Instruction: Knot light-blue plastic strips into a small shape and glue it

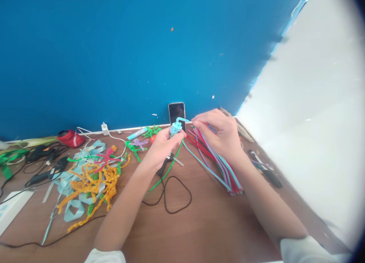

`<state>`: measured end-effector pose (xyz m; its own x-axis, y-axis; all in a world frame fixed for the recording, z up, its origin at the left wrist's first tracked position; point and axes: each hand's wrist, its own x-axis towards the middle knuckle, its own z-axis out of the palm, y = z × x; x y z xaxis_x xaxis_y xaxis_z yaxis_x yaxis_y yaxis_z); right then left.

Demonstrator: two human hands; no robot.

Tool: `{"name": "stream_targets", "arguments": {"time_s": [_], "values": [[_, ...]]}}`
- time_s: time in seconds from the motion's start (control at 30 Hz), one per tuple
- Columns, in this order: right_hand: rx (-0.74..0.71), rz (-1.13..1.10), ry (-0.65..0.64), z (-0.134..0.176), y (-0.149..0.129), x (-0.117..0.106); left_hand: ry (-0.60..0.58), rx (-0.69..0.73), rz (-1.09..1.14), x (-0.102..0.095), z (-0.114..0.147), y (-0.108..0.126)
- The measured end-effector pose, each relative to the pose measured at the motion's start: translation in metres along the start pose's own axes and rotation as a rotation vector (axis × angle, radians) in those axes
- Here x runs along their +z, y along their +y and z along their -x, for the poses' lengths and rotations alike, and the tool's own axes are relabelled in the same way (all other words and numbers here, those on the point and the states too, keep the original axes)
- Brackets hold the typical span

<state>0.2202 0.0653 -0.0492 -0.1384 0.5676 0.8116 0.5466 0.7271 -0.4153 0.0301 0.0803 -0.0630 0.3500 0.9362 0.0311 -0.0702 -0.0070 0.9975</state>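
Observation:
My left hand (166, 144) is closed around a small stick-like core, mostly hidden by the fingers. A light blue pipe cleaner (176, 127) is wound in coils around its top. From the coil the free end bends to the right, and the fingertips of my right hand (221, 133) pinch it. Beneath my right hand lies a bundle of pipe cleaners (225, 173) in red, purple and light blue. A single green pipe cleaner (168, 170) lies on the table below my left hand.
A phone (177, 111) leans on the blue wall. To the left are tangled orange pipe cleaners (94, 181), light blue ribbon (74, 210) and a red roll (70, 138). A black cable (182, 211) loops in front. Dark-handled tools (272, 177) lie at right.

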Motion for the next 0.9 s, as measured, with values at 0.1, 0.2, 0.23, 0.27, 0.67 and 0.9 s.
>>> {"name": "stream_targets", "arguments": {"time_s": [0.1, 0.2, 0.23, 0.27, 0.67, 0.9], "values": [[0.051, -0.008, 0.04, 0.0007, 0.0, 0.0008, 0.042, 0.04, -0.024, -0.0011, 0.0008, 0.0005], [0.089, -0.016, 0.042, 0.001, -0.0009, 0.0005, 0.07, 0.073, -0.043, -0.0022, 0.0014, 0.0026], [0.102, -0.015, 0.034, 0.0011, -0.0012, 0.0003, 0.069, 0.081, -0.039, -0.0024, 0.0014, 0.003], [0.117, -0.013, 0.022, 0.001, -0.0014, 0.0002, 0.064, 0.088, -0.033, -0.0026, 0.0014, 0.0032], [0.133, -0.172, -0.186, 0.0014, -0.005, 0.0049, 0.084, 0.123, -0.059, -0.0013, -0.0002, -0.0004], [0.078, -0.211, -0.169, 0.0029, -0.0093, 0.0066, 0.082, 0.163, -0.064, 0.0004, -0.0009, 0.0008]]}}
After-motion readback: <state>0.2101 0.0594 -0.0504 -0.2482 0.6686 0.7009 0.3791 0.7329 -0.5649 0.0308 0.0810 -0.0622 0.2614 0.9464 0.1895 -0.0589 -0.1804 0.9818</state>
